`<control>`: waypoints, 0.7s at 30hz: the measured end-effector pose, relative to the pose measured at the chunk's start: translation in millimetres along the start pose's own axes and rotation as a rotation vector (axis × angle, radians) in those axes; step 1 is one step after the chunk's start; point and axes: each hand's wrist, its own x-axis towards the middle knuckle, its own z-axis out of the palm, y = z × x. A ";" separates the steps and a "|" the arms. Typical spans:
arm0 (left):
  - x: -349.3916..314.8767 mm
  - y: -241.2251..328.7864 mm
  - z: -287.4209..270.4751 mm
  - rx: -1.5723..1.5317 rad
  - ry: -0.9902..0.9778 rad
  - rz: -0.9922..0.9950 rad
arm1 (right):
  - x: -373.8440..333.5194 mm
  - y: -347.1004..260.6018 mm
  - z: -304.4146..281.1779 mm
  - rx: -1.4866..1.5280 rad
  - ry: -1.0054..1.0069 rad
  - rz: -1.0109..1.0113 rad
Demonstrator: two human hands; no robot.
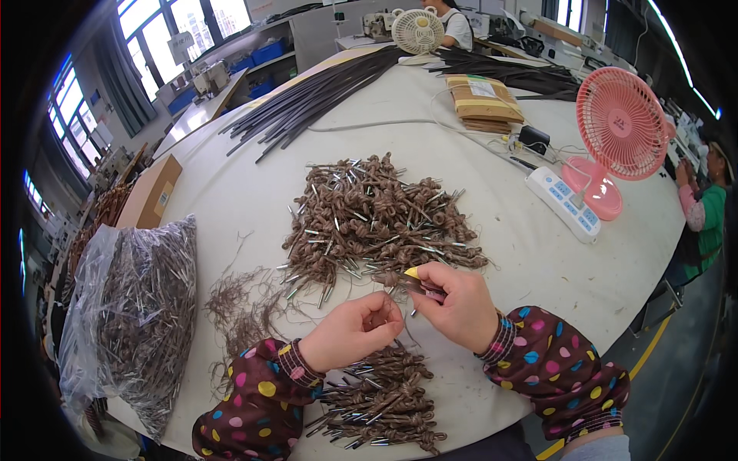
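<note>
Presently, from the left: a clear bag [131, 307] of brown cords lies at the table's [246, 177] left edge, with loose fibre trimmings [238, 307] just beside it. Your left hand [350, 330] is curled closed, fingers pinched on the near end of a knotted cord [407, 283]. Your right hand [457, 303] is clamped on the same cord together with a small yellow-tipped tool [415, 274]; whether it is a cutter I cannot tell. That cord sits between both hands, just near of the large far pile [377, 219]; a smaller pile [384, 403] lies under your wrists. Judged light, limp and prone to fraying, with slick metal tips: grip at the knot, not the tip.
</note>
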 end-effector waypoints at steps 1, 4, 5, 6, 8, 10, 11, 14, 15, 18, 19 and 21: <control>-2.9 5.7 -1.7 0.251 0.008 0.032 | 0.2 -0.4 -1.1 0.001 0.001 0.000; -1.0 -9.2 -8.0 0.904 0.464 0.441 | 2.2 -2.4 -6.1 0.020 -0.017 0.068; 1.0 -7.8 -10.2 0.931 0.592 0.480 | 2.3 -2.1 -6.8 -0.005 -0.017 0.063; 3.1 -5.3 -11.2 0.929 0.588 0.481 | 2.3 -1.7 -7.5 -0.029 -0.017 0.059; 3.1 0.1 -12.2 0.350 0.494 0.404 | 2.8 -4.1 -8.0 -0.035 -0.025 0.053; 2.1 0.3 -10.0 0.079 0.436 0.340 | 3.0 -8.0 -7.1 -0.034 -0.034 0.043; 3.1 3.3 -6.3 -0.034 0.404 0.286 | 2.7 -8.7 -7.0 -0.055 -0.027 0.022; 8.4 -0.2 -1.0 -0.193 0.386 0.240 | 0.3 -8.2 -4.8 -0.102 -0.035 0.011; 9.6 -2.4 0.1 -0.238 0.402 0.246 | -0.7 -7.4 -4.0 -0.127 -0.050 0.021; 8.1 -3.1 2.1 0.056 0.531 0.329 | -1.1 -7.8 -1.7 -0.081 -0.012 0.014; 7.4 -2.1 1.9 0.058 0.532 0.329 | -1.0 -8.1 -1.0 -0.079 -0.012 0.013; 8.0 -0.6 1.0 0.782 0.787 0.691 | -1.3 -7.6 0.1 -0.097 0.004 -0.003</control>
